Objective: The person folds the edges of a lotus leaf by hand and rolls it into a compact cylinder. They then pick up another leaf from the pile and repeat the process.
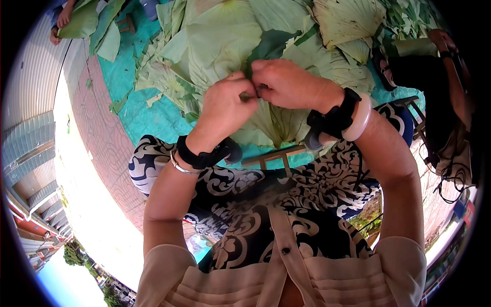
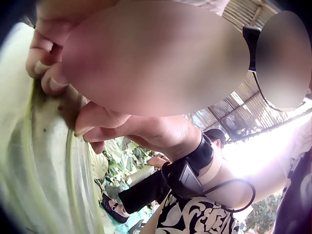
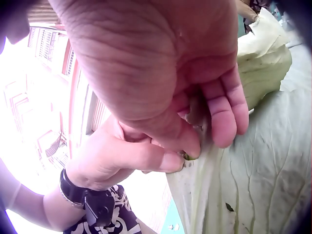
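Both hands meet at the edge of a large pale green lotus leaf [image 1: 279, 120] with raised veins. My left hand [image 1: 225, 105] pinches the leaf's edge between thumb and curled fingers. Close beside it, my right hand [image 1: 291, 84] pinches the same edge, its thumb against the leaf. In the right wrist view, the left thumb nearly meets the right fingertips over the leaf [image 3: 253, 170], where a small dark spot shows. The left wrist view has the leaf [image 2: 48, 161] hanging below the fingertips. The fold between the fingers is partly hidden.
More large leaves [image 1: 220, 46] lie piled ahead on a teal sheet [image 1: 120, 112]. A low wooden stool [image 1: 273, 156] stands between the knees. One person's hands [image 1: 61, 23] hold a leaf at upper left; another person in black trousers [image 1: 419, 77] sits at right.
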{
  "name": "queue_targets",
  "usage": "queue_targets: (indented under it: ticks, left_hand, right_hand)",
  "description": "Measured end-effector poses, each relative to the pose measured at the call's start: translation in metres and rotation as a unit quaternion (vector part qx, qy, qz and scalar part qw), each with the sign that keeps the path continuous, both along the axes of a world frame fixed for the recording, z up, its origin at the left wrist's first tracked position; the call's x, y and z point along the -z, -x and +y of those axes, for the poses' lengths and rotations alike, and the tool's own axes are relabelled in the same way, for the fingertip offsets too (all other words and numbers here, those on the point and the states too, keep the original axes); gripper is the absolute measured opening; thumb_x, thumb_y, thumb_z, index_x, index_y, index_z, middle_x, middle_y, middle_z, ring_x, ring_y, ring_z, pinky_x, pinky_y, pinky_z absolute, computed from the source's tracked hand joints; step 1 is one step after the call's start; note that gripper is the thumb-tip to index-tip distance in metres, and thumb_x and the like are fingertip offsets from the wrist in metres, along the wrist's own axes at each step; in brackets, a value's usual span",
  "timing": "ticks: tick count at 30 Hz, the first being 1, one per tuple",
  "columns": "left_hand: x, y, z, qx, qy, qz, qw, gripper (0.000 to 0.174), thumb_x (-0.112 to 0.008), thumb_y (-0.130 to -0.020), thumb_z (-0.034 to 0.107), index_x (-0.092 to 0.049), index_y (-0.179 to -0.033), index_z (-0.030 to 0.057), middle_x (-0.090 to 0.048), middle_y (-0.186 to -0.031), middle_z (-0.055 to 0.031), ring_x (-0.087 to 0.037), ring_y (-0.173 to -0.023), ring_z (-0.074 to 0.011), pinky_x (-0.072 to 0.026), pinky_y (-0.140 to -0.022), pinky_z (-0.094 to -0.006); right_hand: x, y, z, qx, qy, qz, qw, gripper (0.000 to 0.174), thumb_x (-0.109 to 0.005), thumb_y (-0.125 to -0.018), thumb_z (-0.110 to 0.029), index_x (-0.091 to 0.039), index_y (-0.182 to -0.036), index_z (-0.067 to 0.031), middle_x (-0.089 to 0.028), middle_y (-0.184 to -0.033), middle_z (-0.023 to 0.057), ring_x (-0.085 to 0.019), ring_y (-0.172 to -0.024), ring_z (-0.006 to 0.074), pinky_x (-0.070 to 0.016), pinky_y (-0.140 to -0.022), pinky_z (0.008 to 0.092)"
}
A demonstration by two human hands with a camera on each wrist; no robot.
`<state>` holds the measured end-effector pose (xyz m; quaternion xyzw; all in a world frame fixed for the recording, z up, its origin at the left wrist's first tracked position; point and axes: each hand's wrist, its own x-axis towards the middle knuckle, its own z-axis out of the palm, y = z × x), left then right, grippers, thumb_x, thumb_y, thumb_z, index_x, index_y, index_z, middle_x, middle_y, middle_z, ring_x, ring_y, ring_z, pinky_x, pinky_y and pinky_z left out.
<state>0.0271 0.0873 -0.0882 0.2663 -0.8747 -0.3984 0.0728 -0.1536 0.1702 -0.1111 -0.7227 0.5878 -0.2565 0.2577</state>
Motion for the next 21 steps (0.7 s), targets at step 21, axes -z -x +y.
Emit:
queue_targets:
  ticks: [21]
  left_hand:
    - [0.0062,-0.0001,-0.0051,0.004,-0.028,-0.018,0.999,0.011,-0.070,-0.077,-0.003,-0.068,-0.087,-0.0034,-0.059,-0.087,-0.0078,-0.062,-0.069,-0.0179,-0.0499,-0.063,-0.0291]
  right_hand:
    - [-0.0053,0.0022,0.0012,-0.019,-0.009,-0.006,1.000,0.004,-0.069,-0.072,-0.010,-0.066,-0.074,-0.0086,-0.060,-0.088,0.0060,-0.064,-0.085,0.0320,-0.0499,-0.070,0.0456]
